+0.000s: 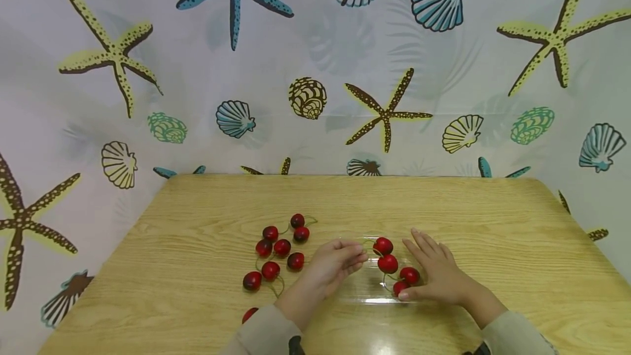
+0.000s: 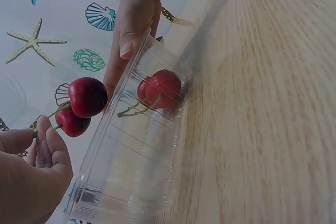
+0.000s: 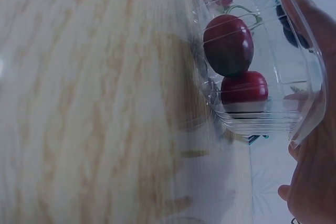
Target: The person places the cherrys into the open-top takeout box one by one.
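My left hand (image 1: 331, 266) pinches the thin green stems of a pair of red cherries (image 2: 84, 100). This pair hangs at the rim of a clear plastic container (image 2: 134, 142), over its inside. Two more cherries (image 1: 405, 281) lie joined by stems in the container's right end. My right hand (image 1: 440, 277) rests along that right end, fingers spread and fairly straight, the thumb by the near rim. In the right wrist view, the cherries (image 3: 228, 45) inside show through the clear wall.
Several dark red cherries (image 1: 270, 270) with green stems lie loose on the wooden table (image 1: 172, 267), left of the container. One cherry (image 1: 250, 315) is partly hidden by my left sleeve. Behind the table hangs a white curtain (image 1: 276, 53) printed with starfish and shells.
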`<state>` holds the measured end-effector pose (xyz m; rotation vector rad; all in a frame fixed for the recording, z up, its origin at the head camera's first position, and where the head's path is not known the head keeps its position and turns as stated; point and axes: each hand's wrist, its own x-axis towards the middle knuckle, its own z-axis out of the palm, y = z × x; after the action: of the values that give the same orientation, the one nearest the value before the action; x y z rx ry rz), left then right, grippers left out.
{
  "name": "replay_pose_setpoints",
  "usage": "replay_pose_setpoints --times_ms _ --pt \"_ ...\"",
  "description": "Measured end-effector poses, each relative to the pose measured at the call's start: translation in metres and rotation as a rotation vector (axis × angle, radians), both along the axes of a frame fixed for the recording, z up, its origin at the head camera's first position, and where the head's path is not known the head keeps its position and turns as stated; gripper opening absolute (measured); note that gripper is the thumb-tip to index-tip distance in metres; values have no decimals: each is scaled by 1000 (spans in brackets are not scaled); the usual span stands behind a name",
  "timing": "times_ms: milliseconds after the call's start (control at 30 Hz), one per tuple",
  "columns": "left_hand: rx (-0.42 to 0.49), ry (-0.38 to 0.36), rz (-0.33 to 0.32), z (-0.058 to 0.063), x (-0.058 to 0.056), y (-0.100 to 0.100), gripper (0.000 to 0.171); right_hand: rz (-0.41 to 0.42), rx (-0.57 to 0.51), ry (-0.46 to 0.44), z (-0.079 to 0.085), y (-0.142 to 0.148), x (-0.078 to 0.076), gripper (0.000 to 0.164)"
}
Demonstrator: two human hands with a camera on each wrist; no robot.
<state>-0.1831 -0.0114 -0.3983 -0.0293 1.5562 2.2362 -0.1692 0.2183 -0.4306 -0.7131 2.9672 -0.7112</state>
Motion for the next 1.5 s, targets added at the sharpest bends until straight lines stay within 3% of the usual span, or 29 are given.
replay_pose_setpoints --times_ms 433,700,867,967,1133,1500 --pt "-89 -14 -2 -8 -6 10 23 10 12 16 -1 0 -1 100" --pt "-141 17 -11 -13 -8 16 19 14 7 0 1 0 -1 100" --pt "-208 54 -30 -5 -4 19 19 17 7 -2 1 0 1 100" --pt "-242 67 -40 -8 -4 21 16 19 5 -2 1 0 1 99" --pt "-300 87 -35 -26 -12 26 12 24 3 -3 1 0 1 100" --pt "-465 98 -5 -26 -11 37 3 17 -7 0 1 1 0 99"
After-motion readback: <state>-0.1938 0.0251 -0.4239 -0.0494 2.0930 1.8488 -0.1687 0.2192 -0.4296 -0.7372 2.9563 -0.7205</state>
